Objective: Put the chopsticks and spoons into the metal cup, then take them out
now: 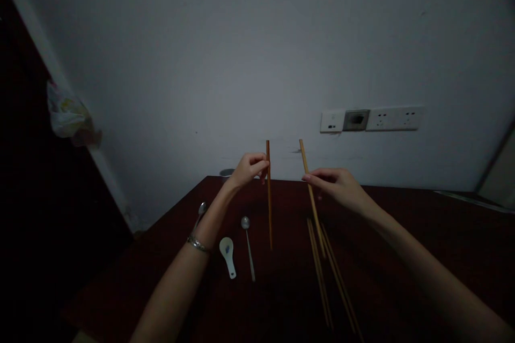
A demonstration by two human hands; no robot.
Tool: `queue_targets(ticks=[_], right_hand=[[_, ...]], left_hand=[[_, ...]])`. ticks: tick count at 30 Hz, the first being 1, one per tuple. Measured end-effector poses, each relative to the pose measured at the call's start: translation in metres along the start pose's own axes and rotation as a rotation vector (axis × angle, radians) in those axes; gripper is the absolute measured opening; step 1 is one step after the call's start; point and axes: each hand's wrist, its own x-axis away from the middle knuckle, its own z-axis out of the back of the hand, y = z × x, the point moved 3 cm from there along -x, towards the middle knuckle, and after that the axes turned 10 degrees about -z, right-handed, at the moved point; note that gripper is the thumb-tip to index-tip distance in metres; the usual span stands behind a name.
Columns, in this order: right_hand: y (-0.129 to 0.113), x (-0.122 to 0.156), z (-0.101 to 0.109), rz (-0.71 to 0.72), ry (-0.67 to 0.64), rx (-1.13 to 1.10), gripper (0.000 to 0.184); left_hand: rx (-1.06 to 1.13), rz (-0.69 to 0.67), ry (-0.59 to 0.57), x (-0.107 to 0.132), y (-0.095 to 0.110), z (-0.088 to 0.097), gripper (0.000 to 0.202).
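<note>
At the far left of the frame a crumpled plastic bag (66,115) hangs against the dark edge of the wall. Lower down, on the dark red table (402,225), a metal spoon (200,211) lies partly hidden behind the left forearm, which wears a thin bracelet (197,244). Just right of it lie a white ceramic spoon (227,256) and a second, long-handled metal spoon (248,246), near each other but apart.

Near the centre, the left hand (247,169) pinches a chopstick (269,193) close to its upper end, fingers closed on it; the stick hangs almost upright, and whether its lower tip touches the table cannot be told. To its right, the right hand (340,185) holds a second chopstick (311,195) between fingertips, again high up; this one tilts, its top leaning left. Below it, a loose bundle of chopsticks (330,273) lies on the table, running toward the bottom of the frame.

The sticks look light, stiff and smooth, probably wood or bamboo; a fingertip pinch in the upper third should hold one, though a smooth shaft may swivel in so narrow a grip.

On the wall at upper right sits a row of sockets (372,119).
</note>
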Motion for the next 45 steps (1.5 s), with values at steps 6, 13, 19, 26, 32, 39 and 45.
queue_targets(ticks=[6, 13, 19, 26, 32, 39, 45], right_hand=[[0.012, 0.012, -0.015, -0.123, -0.156, -0.222, 0.028], [0.027, 0.018, -0.030, -0.172, -0.212, -0.310, 0.025], [0.031, 0.018, -0.036, -0.160, -0.226, -0.323, 0.028], [0.033, 0.018, -0.038, -0.158, -0.286, -0.354, 0.034], [0.040, 0.014, -0.037, -0.167, -0.273, -0.349, 0.033], [0.037, 0.015, -0.035, -0.215, -0.222, -0.359, 0.031], [0.039, 0.015, -0.036, -0.244, -0.208, -0.402, 0.028]], left_hand=[[-0.093, -0.040, -0.022, 0.015, 0.006, -0.042, 0.018], [-0.067, 0.027, -0.065, 0.021, -0.003, -0.055, 0.020], [-0.011, 0.049, -0.113, 0.020, -0.003, -0.060, 0.017], [0.075, 0.081, -0.126, 0.019, -0.005, -0.064, 0.022], [0.178, 0.147, -0.094, 0.017, -0.013, -0.068, 0.021], [0.267, 0.230, 0.027, 0.017, -0.017, -0.069, 0.023], [0.363, 0.293, 0.110, 0.018, -0.020, -0.071, 0.024]])
